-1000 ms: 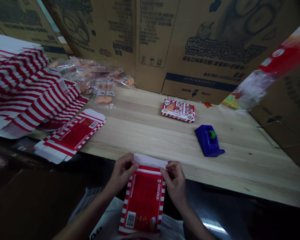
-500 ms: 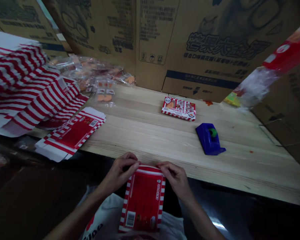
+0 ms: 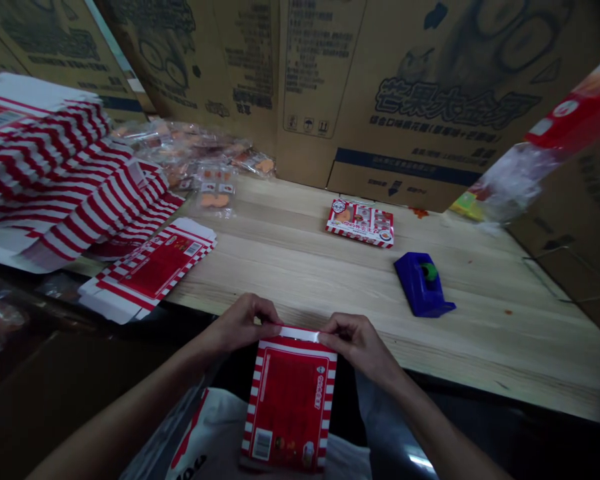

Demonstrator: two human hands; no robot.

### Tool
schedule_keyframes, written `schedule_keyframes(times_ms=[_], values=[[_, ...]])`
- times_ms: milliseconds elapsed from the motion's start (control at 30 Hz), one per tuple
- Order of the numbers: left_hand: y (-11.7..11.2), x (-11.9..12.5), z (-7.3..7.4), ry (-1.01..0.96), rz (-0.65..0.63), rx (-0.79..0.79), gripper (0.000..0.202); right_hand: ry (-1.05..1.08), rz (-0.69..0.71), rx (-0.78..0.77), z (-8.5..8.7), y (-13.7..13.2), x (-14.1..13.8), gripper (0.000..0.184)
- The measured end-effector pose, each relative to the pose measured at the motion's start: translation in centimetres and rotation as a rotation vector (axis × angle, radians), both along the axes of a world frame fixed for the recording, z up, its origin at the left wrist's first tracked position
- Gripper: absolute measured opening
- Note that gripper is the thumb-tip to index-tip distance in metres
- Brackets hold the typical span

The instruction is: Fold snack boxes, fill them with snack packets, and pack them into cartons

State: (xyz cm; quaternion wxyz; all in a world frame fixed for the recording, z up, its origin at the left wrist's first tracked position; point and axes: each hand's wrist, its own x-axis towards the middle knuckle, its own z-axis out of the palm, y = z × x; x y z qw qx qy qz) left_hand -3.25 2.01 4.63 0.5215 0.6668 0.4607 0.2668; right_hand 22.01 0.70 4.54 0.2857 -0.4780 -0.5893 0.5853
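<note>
A red box with red-and-white striped borders is held upright over my lap, its barcode side facing me. My left hand pinches the top left corner between thumb and fingers. At the top right corner, my right hand grips in the same way. Between the two hands runs the white end flap, with a narrow gap showing below it. Both hands are at the front edge of the wooden table.
Flat striped cartons lie at the left beside a tall stack. Clear candy packets are heaped behind. A finished-looking box and a blue tape dispenser stand to the right. Large brown cartons line the back.
The top flap has tilted so its white strip shows between my hands. My fingers have shifted at the corners, and the view has moved slightly.
</note>
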Motion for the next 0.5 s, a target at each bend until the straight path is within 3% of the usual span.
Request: schedule_keyframes(times_ms=[133, 300, 433, 500], values=[[0.5, -0.1, 0.1, 0.049, -0.072, 0.075, 0.013, -0.016, 0.018, 0.038, 0.0, 0.4, 0.2, 0.019], [1.6, -0.4, 0.5, 0.079, -0.252, -0.001, 0.013, -0.023, 0.116, -0.008, 0.1, 1.2, 0.4, 0.018], [0.8, -0.7, 0.3, 0.094, -0.203, 0.208, 0.017, -0.095, 0.062, 0.188, -0.2, -0.2, 0.4, 0.018], [0.6, -0.8, 0.2, 0.101, -0.194, 0.240, 0.018, -0.122, 0.043, 0.297, -0.4, -0.9, 0.5, 0.014]])
